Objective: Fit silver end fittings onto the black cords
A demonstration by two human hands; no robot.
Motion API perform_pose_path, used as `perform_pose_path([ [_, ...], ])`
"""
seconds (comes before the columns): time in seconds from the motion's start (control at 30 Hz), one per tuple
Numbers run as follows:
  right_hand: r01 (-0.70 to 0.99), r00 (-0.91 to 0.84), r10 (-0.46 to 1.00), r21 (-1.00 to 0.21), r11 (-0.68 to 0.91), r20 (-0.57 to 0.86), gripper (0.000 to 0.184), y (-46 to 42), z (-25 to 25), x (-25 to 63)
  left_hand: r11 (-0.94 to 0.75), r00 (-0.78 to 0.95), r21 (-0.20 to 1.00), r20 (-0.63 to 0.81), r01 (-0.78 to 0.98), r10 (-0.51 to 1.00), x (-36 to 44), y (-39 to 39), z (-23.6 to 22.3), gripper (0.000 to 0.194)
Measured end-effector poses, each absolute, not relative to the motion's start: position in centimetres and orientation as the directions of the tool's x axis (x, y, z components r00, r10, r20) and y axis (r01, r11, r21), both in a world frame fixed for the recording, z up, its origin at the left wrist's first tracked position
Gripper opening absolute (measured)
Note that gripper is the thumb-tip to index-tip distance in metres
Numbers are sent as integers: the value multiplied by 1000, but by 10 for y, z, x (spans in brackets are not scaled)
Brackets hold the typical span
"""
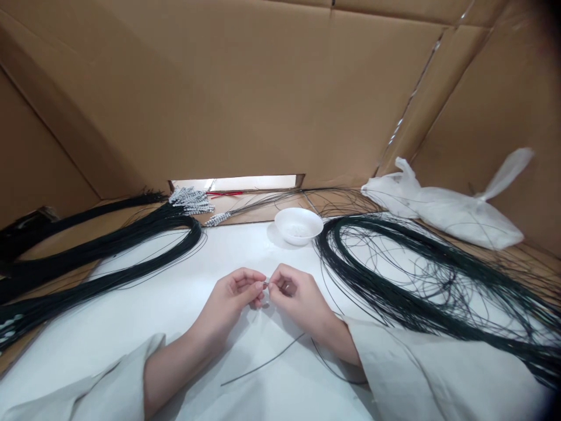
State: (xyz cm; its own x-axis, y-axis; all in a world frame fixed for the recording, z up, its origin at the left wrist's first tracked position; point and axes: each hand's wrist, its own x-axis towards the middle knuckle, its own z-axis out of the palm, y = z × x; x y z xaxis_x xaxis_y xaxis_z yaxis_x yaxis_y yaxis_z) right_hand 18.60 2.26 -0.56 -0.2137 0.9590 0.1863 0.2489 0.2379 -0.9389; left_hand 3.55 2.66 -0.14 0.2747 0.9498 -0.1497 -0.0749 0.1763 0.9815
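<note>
My left hand (239, 293) and my right hand (297, 292) meet at the fingertips over the middle of the white table surface (197, 351). Both are closed in a pinch. A tiny dark, slightly reddish tip (265, 284) shows between them and looks like the end of a thin wire. What the left fingers hold on it is too small to make out. Below the hands lies a thin black wire (263, 365), running up behind my right wrist. A white bowl (298, 226) stands just beyond the hands, with small pale bits in it that I cannot name.
A large looped bundle of black wires (394, 292) lies on the right; more black bundles (109, 263) lie on the left. White-tipped ends (190, 200) sit at the back. A tied white plastic bag (468, 219) rests at back right. Cardboard walls (263, 88) enclose the workspace.
</note>
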Motion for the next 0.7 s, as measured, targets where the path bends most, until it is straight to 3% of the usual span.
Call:
perform_pose_path([
  [0.7, 265, -213, 956, -929, 257, 204, 8, 24, -7, 186, 0, 265, 996, -24, 91, 964, 34, 28, -2, 13],
])
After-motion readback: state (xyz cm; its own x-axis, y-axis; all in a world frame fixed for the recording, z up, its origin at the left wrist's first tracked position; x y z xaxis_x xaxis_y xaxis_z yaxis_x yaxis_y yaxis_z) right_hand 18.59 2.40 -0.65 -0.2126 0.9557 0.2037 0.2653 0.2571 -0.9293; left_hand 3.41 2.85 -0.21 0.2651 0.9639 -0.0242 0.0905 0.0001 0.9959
